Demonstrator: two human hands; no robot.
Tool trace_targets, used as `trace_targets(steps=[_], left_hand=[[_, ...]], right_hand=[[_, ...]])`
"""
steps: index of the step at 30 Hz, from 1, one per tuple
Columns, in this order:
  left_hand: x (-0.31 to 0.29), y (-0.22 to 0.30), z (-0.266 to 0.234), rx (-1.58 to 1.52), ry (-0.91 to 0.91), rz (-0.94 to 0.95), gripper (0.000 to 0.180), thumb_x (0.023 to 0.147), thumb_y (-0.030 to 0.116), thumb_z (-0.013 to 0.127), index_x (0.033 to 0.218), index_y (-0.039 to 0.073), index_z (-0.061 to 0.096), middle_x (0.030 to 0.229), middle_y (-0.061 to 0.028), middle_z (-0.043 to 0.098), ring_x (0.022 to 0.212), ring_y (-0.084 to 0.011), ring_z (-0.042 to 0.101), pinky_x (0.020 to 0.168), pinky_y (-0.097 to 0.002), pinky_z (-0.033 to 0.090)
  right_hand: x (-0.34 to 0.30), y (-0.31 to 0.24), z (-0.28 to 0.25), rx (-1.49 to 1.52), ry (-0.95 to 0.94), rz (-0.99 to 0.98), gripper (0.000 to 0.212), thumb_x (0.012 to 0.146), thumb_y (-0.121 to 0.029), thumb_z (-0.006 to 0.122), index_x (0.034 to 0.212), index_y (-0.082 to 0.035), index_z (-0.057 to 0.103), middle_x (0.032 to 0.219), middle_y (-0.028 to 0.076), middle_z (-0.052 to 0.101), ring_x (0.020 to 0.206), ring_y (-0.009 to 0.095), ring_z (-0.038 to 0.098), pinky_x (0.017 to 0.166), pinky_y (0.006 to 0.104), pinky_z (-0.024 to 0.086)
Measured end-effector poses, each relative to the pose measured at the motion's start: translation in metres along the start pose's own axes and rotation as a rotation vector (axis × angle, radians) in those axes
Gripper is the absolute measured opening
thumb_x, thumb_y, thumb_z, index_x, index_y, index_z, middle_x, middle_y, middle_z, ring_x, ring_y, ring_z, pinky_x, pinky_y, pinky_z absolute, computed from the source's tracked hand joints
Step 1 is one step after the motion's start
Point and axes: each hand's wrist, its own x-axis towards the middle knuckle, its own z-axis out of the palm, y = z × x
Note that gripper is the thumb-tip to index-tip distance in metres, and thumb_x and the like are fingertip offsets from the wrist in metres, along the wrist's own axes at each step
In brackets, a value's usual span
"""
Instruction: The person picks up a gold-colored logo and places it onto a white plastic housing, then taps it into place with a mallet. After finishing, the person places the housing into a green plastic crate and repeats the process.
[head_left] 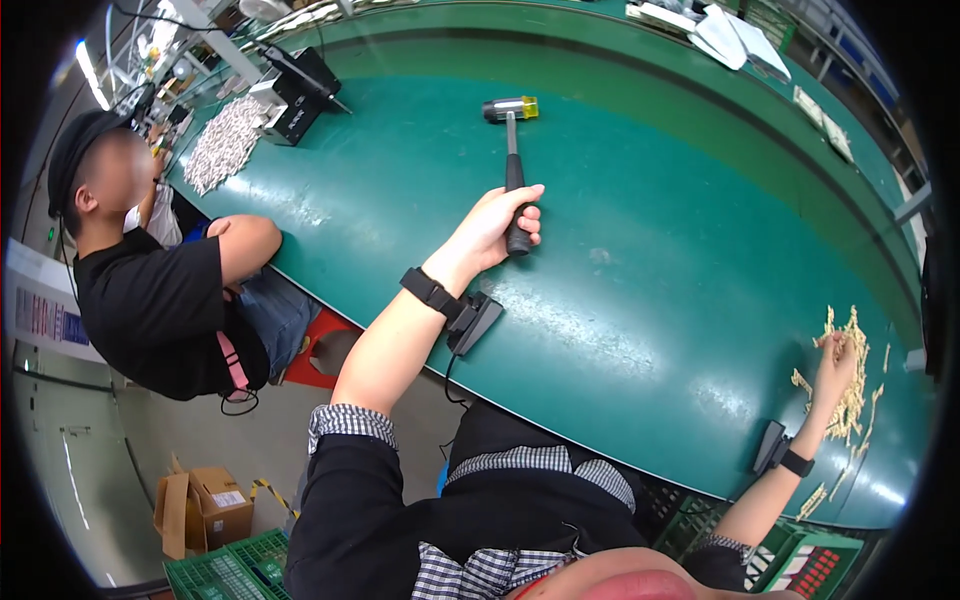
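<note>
So, the right hand (838,370) is down in a pale yellow pile (850,405) on the right of the green worktop (650,250); can't tell if its fingers are pinching any. Farther up, the left hand (500,225) has its fingers wrapped round a mallet (513,165), head pointing away. Beyond: black box (298,105), whitish heap (222,145).

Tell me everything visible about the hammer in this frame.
The hammer has a silvery, metal-looking head with a dark left end and a yellow right end, a grey metallic shaft and a black handle. The left hand has its grip around the handle, head pointing away from the person. It is over the green table; contact with it is unclear.
</note>
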Motion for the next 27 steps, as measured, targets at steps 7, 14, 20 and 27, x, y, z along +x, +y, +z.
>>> trace_targets(steps=[7,14,20,27], left_hand=[[0.008,-0.002,-0.009,-0.015,-0.067,-0.024,0.018,0.090,0.016,0.058,0.085,0.010,0.042,0.065,0.0031,0.045,0.053,-0.0057,0.044,0.052,-0.0266,0.042],[0.008,-0.002,-0.006,0.009,-0.057,-0.018,0.015,0.092,0.019,0.056,0.087,0.010,0.045,0.061,0.0063,0.042,0.050,-0.0033,0.040,0.051,-0.0234,0.038],[0.005,-0.004,0.000,-0.001,-0.013,-0.025,0.012,0.093,0.019,0.054,0.090,0.009,0.048,0.059,0.0076,0.040,0.048,-0.0018,0.038,0.050,-0.0214,0.035],[0.006,-0.001,0.000,-0.011,-0.023,-0.008,0.012,0.093,0.019,0.054,0.088,0.010,0.048,0.059,0.0085,0.039,0.047,-0.0013,0.037,0.049,-0.0208,0.035]], right_hand=[[-0.005,-0.017,0.005,-0.041,0.050,0.002,0.015,0.087,-0.007,0.062,0.096,0.002,0.054,0.084,0.005,0.057,0.077,0.011,0.056,0.070,0.0234,0.046],[-0.013,-0.044,0.005,-0.066,0.017,-0.007,0.016,0.083,-0.006,0.066,0.089,0.000,0.053,0.080,0.002,0.053,0.076,0.007,0.051,0.068,0.0213,0.044],[-0.018,-0.073,0.007,-0.169,0.099,0.059,0.016,0.081,-0.007,0.067,0.086,0.000,0.053,0.076,0.004,0.056,0.072,0.010,0.052,0.066,0.0243,0.043],[-0.013,-0.071,0.008,-0.154,0.062,-0.075,0.015,0.081,-0.008,0.067,0.085,-0.001,0.054,0.073,0.004,0.054,0.068,0.010,0.050,0.062,0.0244,0.040]])
